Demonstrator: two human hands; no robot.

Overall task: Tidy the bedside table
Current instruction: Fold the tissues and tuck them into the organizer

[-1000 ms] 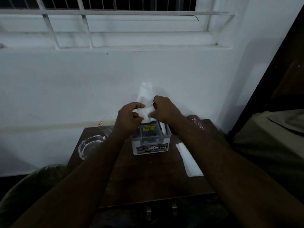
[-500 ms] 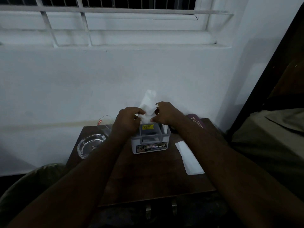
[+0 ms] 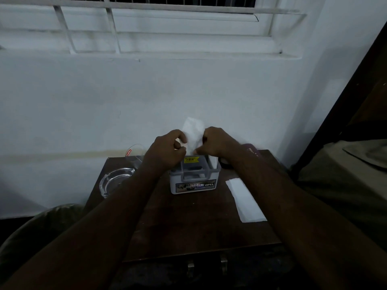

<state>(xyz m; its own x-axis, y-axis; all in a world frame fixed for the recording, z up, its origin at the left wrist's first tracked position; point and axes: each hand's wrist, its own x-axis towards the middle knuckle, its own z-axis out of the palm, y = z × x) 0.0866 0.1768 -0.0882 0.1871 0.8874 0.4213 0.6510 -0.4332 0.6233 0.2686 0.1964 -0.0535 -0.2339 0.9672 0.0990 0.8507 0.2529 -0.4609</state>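
A small grey-and-white plastic tissue holder (image 3: 194,181) labelled OPEL stands on the dark wooden bedside table (image 3: 188,222). Above its top, a white tissue (image 3: 193,130) sticks upward. My left hand (image 3: 167,149) pinches the tissue's left edge and my right hand (image 3: 215,142) pinches its right edge, both just over the holder's opening. The tissue's lower end is hidden behind my fingers. A second folded white tissue (image 3: 245,199) lies flat on the table to the right of the holder.
A clear glass ashtray (image 3: 115,181) sits at the table's left, with a clear glass (image 3: 135,153) behind it near the wall. A dark maroon object (image 3: 251,150) lies behind my right forearm. A bed (image 3: 343,181) stands at the right, a dark bag-lined bin (image 3: 37,229) at lower left.
Both hands have lowered the tissue toward the holder's opening, so less of it stands above my fingers than a second ago.
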